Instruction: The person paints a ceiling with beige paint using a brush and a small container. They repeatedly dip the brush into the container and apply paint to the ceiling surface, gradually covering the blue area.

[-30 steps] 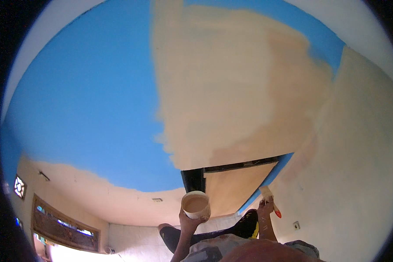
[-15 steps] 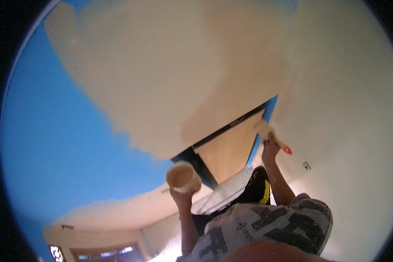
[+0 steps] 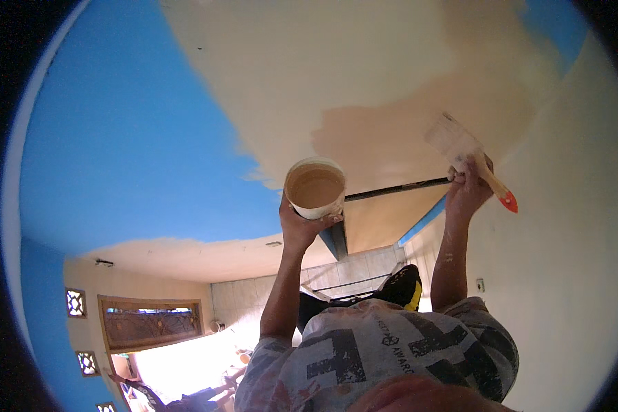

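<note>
My left hand (image 3: 299, 230) is wrapped round a round off-white tub (image 3: 326, 208), held up in front of the wall. Beige-brown paint (image 3: 316, 187) is visible inside it. In my right hand (image 3: 470, 184) is a wide paintbrush (image 3: 498, 187), gripped by its wooden, red-tipped handle. Its paint-coated bristles point up and left, over a darker beige patch on the wall (image 3: 391, 130) above a doorway. Whether they touch the wall I cannot tell. Pale paint smears mark my fingers and right forearm.
Blue paint (image 3: 137, 151) covers the wall's left part, beside the beige. Below the brush is a wooden door (image 3: 378, 220) with a dark frame. Dark bars (image 3: 353, 283) show by my legs. At lower left, a person in dark clothing (image 3: 144, 395) is near a bright doorway.
The brush and my right hand have risen from beside the door to the wall above it. My left hand has raised the tub, and its paint now shows. The view has shifted.
</note>
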`<action>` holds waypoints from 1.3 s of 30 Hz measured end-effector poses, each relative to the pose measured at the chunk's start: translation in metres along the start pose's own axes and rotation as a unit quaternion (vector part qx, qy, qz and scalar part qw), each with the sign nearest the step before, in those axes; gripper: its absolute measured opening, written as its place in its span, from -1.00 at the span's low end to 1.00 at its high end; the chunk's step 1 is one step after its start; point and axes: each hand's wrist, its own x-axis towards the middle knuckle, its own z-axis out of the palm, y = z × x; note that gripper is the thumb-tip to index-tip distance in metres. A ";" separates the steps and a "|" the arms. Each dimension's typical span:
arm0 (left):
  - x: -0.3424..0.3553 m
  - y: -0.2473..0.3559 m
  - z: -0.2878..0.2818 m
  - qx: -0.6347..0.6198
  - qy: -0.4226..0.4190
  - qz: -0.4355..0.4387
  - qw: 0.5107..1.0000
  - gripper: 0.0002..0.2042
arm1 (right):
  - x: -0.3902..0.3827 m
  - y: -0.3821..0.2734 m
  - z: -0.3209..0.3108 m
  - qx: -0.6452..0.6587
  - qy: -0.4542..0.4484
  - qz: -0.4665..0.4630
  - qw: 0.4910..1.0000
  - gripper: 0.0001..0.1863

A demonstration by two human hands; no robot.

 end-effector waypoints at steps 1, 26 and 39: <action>0.001 0.005 0.000 0.026 0.008 -0.005 1.000 -0.13 | 0.000 -0.009 0.004 -0.003 0.019 -0.007 1.000 -0.80; 0.044 0.070 0.009 0.013 0.033 0.129 0.991 -0.09 | 0.071 -0.049 0.149 0.057 -0.291 -0.033 0.954 -0.76; 0.046 0.084 0.003 0.028 0.063 0.223 0.973 -0.01 | 0.047 -0.072 0.217 -0.019 -0.587 -0.201 0.784 -0.66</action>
